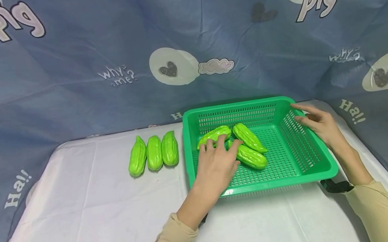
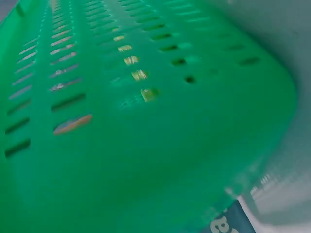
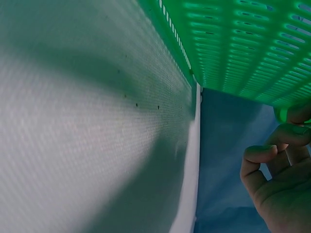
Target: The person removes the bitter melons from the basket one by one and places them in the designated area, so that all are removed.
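In the head view, my left hand [image 1: 214, 167] reaches into the green basket [image 1: 265, 186], fingers spread and bent over the pieces. Its fingertips touch or hover by a green bumpy vegetable [image 1: 215, 133], with the thumb near a lower one [image 1: 252, 157]; actual contact is unclear. Another vegetable [image 1: 248, 137] lies to their right. My right hand [image 1: 318, 126] holds the basket's right rim near the back corner. The right wrist view shows this hand [image 3: 284, 179] with bent fingers beside the basket wall [image 3: 233, 48]. Only the basket's wall [image 2: 160, 145] fills the left wrist view; that hand is hidden there.
Three more green vegetables, a left one [image 1: 137, 157], a middle one [image 1: 154, 153] and a right one [image 1: 169, 149], lie side by side left of the basket. They rest on the white-covered table [image 1: 83, 240]. A blue printed cloth [image 1: 94, 69] hangs behind.
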The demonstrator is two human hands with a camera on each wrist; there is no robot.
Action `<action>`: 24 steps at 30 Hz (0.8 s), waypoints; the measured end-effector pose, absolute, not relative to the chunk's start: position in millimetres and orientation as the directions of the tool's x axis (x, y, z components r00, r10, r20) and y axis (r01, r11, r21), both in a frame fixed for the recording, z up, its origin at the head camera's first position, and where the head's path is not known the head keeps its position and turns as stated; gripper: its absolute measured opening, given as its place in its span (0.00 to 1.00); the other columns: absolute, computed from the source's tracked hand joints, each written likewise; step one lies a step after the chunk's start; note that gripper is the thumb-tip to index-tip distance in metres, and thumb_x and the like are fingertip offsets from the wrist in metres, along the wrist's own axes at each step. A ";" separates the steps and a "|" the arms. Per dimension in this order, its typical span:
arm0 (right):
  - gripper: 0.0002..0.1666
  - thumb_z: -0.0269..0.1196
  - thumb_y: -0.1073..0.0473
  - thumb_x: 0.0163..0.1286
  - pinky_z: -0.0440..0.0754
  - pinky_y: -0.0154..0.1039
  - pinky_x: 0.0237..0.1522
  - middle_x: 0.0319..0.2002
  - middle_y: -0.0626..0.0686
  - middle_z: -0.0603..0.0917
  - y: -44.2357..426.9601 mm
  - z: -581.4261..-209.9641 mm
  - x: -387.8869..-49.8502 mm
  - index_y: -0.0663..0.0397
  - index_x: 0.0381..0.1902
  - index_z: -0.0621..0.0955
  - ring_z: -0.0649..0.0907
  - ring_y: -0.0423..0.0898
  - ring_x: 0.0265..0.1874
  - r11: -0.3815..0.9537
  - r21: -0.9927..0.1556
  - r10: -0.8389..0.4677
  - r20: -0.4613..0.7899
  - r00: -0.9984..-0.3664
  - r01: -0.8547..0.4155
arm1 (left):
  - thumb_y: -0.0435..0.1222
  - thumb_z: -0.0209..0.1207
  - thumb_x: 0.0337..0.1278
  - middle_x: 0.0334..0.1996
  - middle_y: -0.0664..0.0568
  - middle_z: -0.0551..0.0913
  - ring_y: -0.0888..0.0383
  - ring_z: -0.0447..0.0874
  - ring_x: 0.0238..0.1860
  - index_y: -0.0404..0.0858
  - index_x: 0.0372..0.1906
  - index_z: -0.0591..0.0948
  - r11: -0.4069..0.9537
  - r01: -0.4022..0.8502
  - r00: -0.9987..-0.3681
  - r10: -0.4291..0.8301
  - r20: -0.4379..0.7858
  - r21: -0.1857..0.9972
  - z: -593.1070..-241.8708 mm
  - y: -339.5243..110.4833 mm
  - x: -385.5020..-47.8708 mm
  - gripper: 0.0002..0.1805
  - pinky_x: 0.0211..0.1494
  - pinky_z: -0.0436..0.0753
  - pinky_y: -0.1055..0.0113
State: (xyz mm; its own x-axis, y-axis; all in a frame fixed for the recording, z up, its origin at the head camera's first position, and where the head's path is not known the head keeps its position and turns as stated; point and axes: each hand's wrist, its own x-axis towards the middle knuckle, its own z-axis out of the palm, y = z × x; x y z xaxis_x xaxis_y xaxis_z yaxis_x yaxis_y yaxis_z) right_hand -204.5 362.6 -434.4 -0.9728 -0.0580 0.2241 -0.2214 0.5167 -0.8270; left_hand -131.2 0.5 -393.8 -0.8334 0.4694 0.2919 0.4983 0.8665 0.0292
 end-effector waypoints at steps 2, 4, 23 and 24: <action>0.29 0.63 0.58 0.82 0.63 0.43 0.16 0.13 0.36 0.67 362.6 -434.6 -204.9 0.52 0.78 0.76 0.61 0.39 0.10 0.515 -0.828 -0.059 0.224 -0.973 -0.222 | 0.52 0.74 0.65 0.68 0.44 0.84 0.36 0.87 0.60 0.57 0.69 0.80 0.864 0.503 -0.836 0.478 0.270 0.029 -393.2 4.7 -130.9 0.30 0.59 0.88 0.44; 0.29 0.63 0.58 0.82 0.63 0.43 0.17 0.13 0.36 0.68 362.0 -434.4 -204.9 0.52 0.78 0.76 0.61 0.38 0.10 0.518 -0.826 -0.059 0.226 -0.972 -0.223 | 0.53 0.73 0.65 0.68 0.44 0.84 0.36 0.88 0.60 0.56 0.69 0.80 0.858 0.512 -0.834 0.489 0.256 0.028 -392.6 7.9 -130.4 0.30 0.60 0.88 0.43; 0.29 0.62 0.60 0.82 0.62 0.43 0.15 0.13 0.36 0.68 360.7 -432.4 -204.0 0.51 0.78 0.76 0.61 0.37 0.09 0.490 -0.844 -0.064 0.213 -0.975 -0.216 | 0.53 0.72 0.65 0.82 0.52 0.70 0.31 0.74 0.76 0.60 0.75 0.74 0.808 0.586 -0.810 0.584 0.049 0.052 -397.5 27.4 -135.9 0.35 0.73 0.81 0.38; 0.29 0.62 0.61 0.82 0.62 0.42 0.15 0.13 0.36 0.68 360.3 -432.2 -203.7 0.51 0.78 0.76 0.61 0.37 0.08 0.484 -0.848 -0.068 0.211 -0.975 -0.218 | 0.53 0.71 0.66 0.82 0.53 0.70 0.31 0.73 0.77 0.61 0.76 0.73 0.807 0.587 -0.809 0.587 0.030 0.058 -397.4 27.6 -135.6 0.35 0.74 0.80 0.37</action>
